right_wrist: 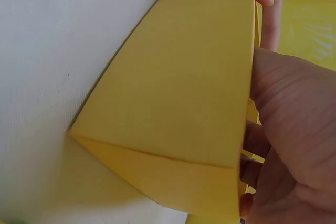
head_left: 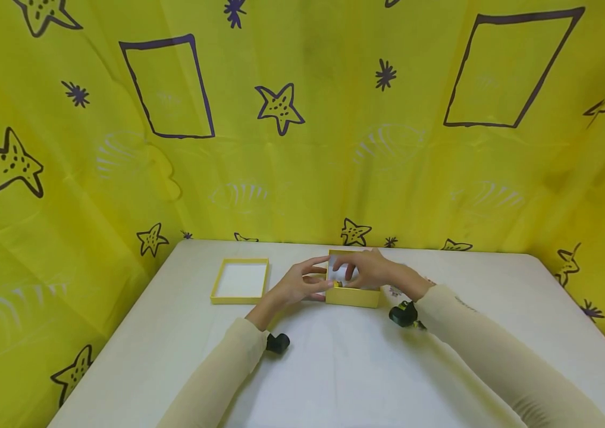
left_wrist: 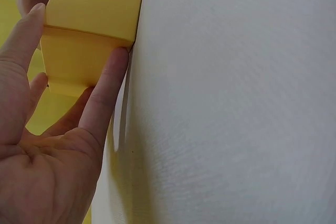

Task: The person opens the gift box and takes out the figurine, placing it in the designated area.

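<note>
A yellow open-topped box [head_left: 352, 297] with a pale inside stands on the table's far part. My left hand [head_left: 298, 285] is at its left side; in the left wrist view fairly straight fingers [left_wrist: 102, 95] touch the side wall, one at the bottom corner. My right hand [head_left: 370, 268] reaches over the rim with bent fingers inside the box. In the right wrist view the box's near wall [right_wrist: 173, 77] hides those fingertips, so whether they hold anything is not visible. A small yellow and dark item [head_left: 337, 284] shows by the box's near left corner.
A shallow yellow lid [head_left: 240, 301] with a white inside lies left of the box, open side up. Dark straps with bulky parts [head_left: 404, 314] sit at both wrists. A yellow patterned curtain [head_left: 323, 166] hangs behind the white table [head_left: 323, 380] and along its sides.
</note>
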### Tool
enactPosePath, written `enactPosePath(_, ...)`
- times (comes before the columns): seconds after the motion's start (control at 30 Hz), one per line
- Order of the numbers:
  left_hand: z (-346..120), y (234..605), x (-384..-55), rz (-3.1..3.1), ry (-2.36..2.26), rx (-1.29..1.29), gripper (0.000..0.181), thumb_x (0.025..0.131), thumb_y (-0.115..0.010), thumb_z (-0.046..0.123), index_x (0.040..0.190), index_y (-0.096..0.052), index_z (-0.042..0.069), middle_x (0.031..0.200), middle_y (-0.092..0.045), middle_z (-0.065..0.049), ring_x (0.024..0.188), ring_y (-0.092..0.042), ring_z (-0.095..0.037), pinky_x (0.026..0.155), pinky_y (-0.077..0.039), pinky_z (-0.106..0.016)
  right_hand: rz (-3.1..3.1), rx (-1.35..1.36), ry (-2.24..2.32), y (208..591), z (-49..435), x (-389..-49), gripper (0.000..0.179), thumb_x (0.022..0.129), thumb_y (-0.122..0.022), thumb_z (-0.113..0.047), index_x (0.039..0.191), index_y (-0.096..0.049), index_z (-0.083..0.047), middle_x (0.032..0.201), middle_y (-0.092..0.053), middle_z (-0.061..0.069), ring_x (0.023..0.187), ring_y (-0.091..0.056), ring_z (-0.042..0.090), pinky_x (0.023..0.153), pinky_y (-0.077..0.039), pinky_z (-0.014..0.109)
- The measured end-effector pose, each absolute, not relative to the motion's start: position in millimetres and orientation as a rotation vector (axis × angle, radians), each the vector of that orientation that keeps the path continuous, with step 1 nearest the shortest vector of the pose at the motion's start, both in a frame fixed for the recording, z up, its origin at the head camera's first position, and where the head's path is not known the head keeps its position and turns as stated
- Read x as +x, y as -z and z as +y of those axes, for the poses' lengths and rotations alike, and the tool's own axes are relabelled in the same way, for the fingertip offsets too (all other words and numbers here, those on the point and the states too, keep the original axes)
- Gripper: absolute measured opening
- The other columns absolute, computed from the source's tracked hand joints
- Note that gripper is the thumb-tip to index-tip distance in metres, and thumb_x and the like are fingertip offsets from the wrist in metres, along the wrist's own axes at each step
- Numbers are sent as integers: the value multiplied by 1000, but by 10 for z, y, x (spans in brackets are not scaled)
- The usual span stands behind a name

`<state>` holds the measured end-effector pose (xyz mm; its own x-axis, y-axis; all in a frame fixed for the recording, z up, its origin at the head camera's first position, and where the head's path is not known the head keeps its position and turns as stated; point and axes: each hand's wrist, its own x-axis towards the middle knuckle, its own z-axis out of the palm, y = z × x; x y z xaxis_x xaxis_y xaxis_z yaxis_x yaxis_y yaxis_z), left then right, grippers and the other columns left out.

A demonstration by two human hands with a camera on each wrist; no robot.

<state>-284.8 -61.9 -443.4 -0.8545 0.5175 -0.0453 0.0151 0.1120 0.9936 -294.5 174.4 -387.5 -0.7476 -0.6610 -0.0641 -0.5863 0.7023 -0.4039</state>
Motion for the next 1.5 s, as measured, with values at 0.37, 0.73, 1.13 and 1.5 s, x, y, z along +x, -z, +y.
enactPosePath(0.37, -623, 4429, -2833, 1991, -1813, 535, 71, 94, -77, 12, 157, -44, 20, 149, -50, -20, 117, -66, -29, 82, -64, -43, 2682, -1000, 536, 3899, 1679, -2960, 30, 93, -78, -21, 122, -69, -16, 90, -75, -10, 102, -69, 22, 103, -29, 77)
enactPosePath(0.73, -632, 4425, -2834, 2019, -1786, 553, 71, 95, -76, 12, 158, -43, 19, 150, -49, -21, 120, -65, -30, 83, -63, -43, 2653, -996, 501, 3899, 1627, -2995, 24, 94, -77, -20, 118, -74, -18, 92, -76, -9, 101, -70, 17, 97, -37, 68)
enactPosePath(1.13, -626, 4408, -2820, 2052, -1778, 566, 70, 95, -76, 12, 157, -44, 19, 149, -49, -22, 121, -64, -32, 83, -63, -43, 2653, -960, 479, 3891, 1609, -3012, 24, 94, -77, -21, 118, -75, -20, 95, -76, -7, 100, -69, 18, 92, -43, 60)
enactPosePath(1.5, -628, 4434, -2836, 2059, -1774, 582, 70, 95, -75, 11, 157, -44, 18, 149, -49, -23, 121, -64, -32, 83, -64, -42, 2665, -1010, 510, 3918, 1648, -3013, 27, 93, -78, -20, 120, -75, -14, 94, -72, -9, 89, -66, 12, 96, -45, 65)
